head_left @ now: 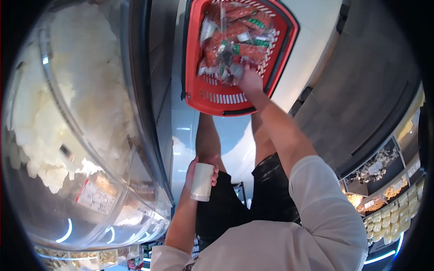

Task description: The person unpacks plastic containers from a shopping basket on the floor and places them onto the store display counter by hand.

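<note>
My left hand [209, 175] is wrapped round a white cylinder [202, 183], smooth-sided with a clear rim at its lower end; it is held in front of my left thigh. My right hand [250, 81] reaches down into a red shopping basket [217, 108]. Its fingers are closed round part of a clear plastic packet [236, 70], slightly blurred. Under and beyond that hand lie several clear bags of small red-orange pieces [235, 30], some with green and white labels. The bags fill the far part of the basket, and its slotted near end shows.
A curved clear display case [131, 176] with pale, flaky goods stands on my left, a price card [97, 196] inside. On my right is a dark counter [361, 90], with trays of dried goods [375, 169] and stacked yellowish packs [393, 219] nearer me. The basket stands on the pale floor beyond my legs.
</note>
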`<state>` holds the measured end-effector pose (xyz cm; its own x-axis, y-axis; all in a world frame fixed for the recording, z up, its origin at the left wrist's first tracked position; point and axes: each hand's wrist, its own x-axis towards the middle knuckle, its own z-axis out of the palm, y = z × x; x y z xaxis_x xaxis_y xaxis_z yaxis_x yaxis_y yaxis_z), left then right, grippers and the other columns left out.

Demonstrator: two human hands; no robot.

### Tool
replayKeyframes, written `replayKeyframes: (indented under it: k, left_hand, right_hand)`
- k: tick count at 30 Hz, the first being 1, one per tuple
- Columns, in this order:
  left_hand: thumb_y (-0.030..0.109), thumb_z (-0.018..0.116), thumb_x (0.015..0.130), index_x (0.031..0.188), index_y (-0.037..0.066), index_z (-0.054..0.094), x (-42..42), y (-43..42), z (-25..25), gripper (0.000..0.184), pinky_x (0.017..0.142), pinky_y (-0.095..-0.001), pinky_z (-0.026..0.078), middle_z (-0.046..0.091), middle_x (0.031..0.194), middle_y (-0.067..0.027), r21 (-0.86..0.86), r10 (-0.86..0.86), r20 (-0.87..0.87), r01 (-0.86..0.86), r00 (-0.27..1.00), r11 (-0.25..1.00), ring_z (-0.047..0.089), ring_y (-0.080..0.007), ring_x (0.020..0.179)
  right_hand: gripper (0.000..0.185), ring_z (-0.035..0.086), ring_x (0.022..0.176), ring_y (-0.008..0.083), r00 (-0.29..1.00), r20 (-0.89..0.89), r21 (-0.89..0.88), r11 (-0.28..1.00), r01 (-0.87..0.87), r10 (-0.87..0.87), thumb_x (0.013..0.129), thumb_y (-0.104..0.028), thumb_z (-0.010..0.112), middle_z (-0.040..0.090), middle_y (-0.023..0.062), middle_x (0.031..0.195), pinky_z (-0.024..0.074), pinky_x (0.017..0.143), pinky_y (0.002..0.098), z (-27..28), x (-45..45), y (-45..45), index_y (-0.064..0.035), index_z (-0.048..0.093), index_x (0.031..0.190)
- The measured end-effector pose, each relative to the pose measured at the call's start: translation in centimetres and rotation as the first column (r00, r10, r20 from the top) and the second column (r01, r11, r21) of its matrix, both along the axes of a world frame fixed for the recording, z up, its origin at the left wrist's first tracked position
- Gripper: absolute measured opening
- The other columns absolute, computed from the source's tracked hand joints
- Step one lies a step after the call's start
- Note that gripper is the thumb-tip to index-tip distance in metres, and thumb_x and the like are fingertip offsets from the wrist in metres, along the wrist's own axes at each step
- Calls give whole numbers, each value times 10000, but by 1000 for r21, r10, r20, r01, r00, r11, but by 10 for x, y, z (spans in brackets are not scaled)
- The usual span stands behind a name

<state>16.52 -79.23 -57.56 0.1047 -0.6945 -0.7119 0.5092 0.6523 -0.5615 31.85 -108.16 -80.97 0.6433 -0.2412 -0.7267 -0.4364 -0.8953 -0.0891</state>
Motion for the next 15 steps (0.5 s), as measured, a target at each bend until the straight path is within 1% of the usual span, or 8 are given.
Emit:
replayKeyframes:
  k: [1, 2, 5, 7, 9, 10, 13, 15]
  left_hand:
    - [524, 365, 1015, 1468, -2, 456, 4, -4, -5, 700, 670, -405, 589, 603, 1023, -197, 84, -138, 33, 135, 990, 987, 654, -300, 788]
    - [399, 373, 975, 1437, -14, 491, 18, -12, -6, 631, 749, -462, 599, 649, 1076, -220, 119, -144, 19, 141, 989, 983, 681, -355, 877]
    - [327, 373, 909, 1428, -11, 504, 39, -36, -23, 633, 800, -493, 593, 665, 1106, -226, 221, -190, 9, 183, 982, 958, 687, -369, 898]
    - [306, 383, 870, 1377, -13, 542, 51, -48, -36, 620, 834, -516, 583, 667, 1130, -239, 229, -216, 85, 191, 973, 954, 691, -374, 920]
    - [309, 390, 882, 1328, 2, 563, 65, -56, -38, 568, 800, -501, 594, 672, 1114, -223, 205, -246, 144, 214, 958, 955, 697, -371, 896]
    - [420, 386, 973, 1332, 32, 539, 62, -55, -41, 550, 740, -476, 604, 662, 1155, -201, 251, -333, 92, 301, 939, 920, 700, -358, 848]
    - [584, 467, 989, 1464, 130, 417, 56, -48, -31, 659, 692, -458, 617, 619, 1267, -170, 241, -205, 164, 163, 965, 957, 709, -347, 858]
    - [697, 432, 958, 1510, 155, 369, 52, -37, -17, 776, 668, -451, 626, 610, 1298, -145, 139, -201, 281, 167, 938, 976, 711, -341, 865]
  right_hand:
    - [621, 706, 941, 375, 998, -37, 33, 999, 43, -42, 770, -404, 804, 711, 236, 966, 570, 812, 460, 25, 1, 0, -19, 536, 1177]
    - [680, 703, 947, 378, 995, -82, 91, 993, 69, -61, 772, -433, 797, 700, 227, 998, 569, 827, 464, 47, 0, -2, -16, 503, 1221]
    - [677, 698, 932, 395, 975, -202, 168, 978, 123, -88, 774, -445, 789, 686, 233, 1026, 568, 803, 485, 130, 10, 14, -9, 491, 1197]
    - [606, 691, 901, 405, 976, -173, 296, 939, 178, -130, 766, -407, 786, 669, 242, 1005, 562, 764, 493, 186, 8, 26, -15, 501, 1130]
    - [546, 682, 851, 424, 993, 65, 343, 936, 75, -103, 756, -343, 793, 668, 217, 970, 562, 735, 476, 223, -9, 42, -20, 526, 1105]
    - [546, 682, 851, 424, 993, 67, 338, 939, 66, -94, 756, -343, 793, 668, 217, 970, 562, 735, 476, 238, -13, 47, -20, 526, 1105]
    - [562, 672, 856, 412, 986, 84, 449, 889, 92, -145, 745, -320, 797, 637, 204, 997, 557, 730, 461, 270, -26, 57, -38, 541, 1158]
    - [567, 669, 864, 401, 991, 93, 521, 853, 30, -92, 739, -308, 806, 634, 189, 982, 552, 732, 456, 281, -37, 56, -50, 556, 1178]
